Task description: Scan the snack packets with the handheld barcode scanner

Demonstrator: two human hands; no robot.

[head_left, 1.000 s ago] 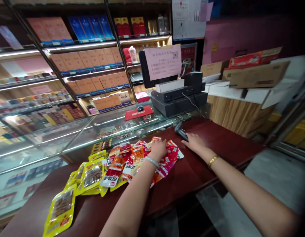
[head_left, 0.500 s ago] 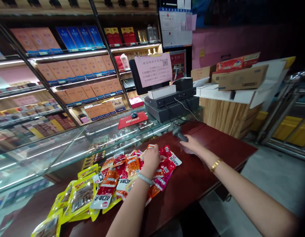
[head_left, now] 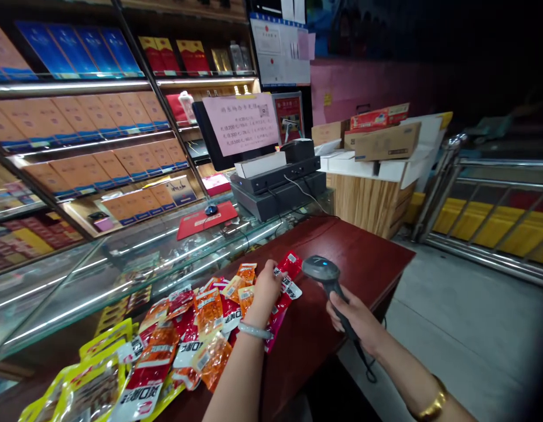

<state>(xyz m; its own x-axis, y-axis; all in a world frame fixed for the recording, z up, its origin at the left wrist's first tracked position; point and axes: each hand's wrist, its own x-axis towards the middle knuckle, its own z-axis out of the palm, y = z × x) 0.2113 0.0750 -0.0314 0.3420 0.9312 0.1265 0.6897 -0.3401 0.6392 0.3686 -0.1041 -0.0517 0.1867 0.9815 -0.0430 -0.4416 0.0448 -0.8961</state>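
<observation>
My right hand is wrapped round the handle of a grey barcode scanner, lifted above the table with a blue light on its head. The scanner's head points left toward my left hand, whose fingers are closed on a small red snack packet. Under and beside that hand lies a heap of red, white and orange snack packets. Larger yellow-edged packets overlap at the heap's left end. My left forearm hides part of the pile.
The dark red table carries the heap. Behind it are a glass display counter, a mouse on a red mat, and a monitor with a pink notice. Cartons stand at the back right, near a metal railing.
My right hand has picked the scanner up off the table and brought it nearer, turned upright. My left hand now holds up a red packet. The view has swung right.
</observation>
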